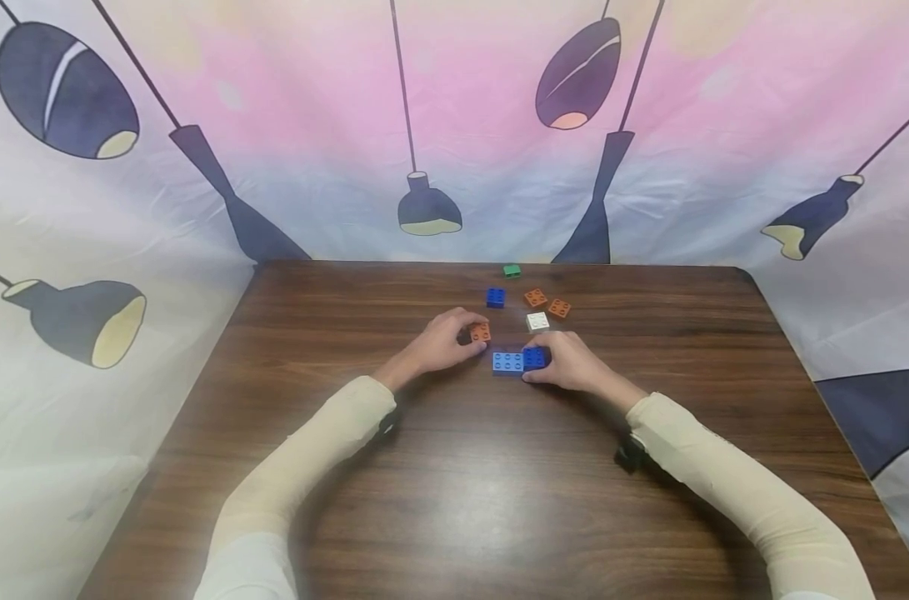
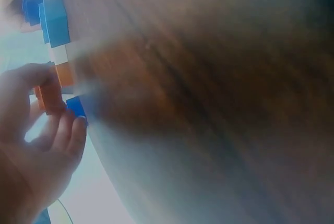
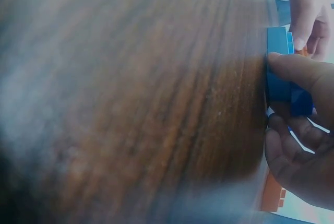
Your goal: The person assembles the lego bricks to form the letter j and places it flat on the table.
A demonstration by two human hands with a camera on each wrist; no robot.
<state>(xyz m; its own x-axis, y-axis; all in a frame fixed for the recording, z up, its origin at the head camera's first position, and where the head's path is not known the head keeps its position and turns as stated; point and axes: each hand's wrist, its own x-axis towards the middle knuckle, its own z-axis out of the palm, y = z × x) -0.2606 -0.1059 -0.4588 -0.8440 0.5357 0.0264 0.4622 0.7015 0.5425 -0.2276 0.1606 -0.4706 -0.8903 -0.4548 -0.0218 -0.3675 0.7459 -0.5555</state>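
A curtained tabletop booth, with draped cloth (image 1: 334, 125) (lamps (image 1: 428, 207) printed on it) walling in a wood-grain table (image 1: 439, 517).

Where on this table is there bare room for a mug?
The widest bare patch of table lies between the left sleeve and the right sleeve. More is free left of the left hand, and from the two loose orange bricks to the table's right edge. It's crowded around and beyond the right hand: light blue brick, white brick, green brick.
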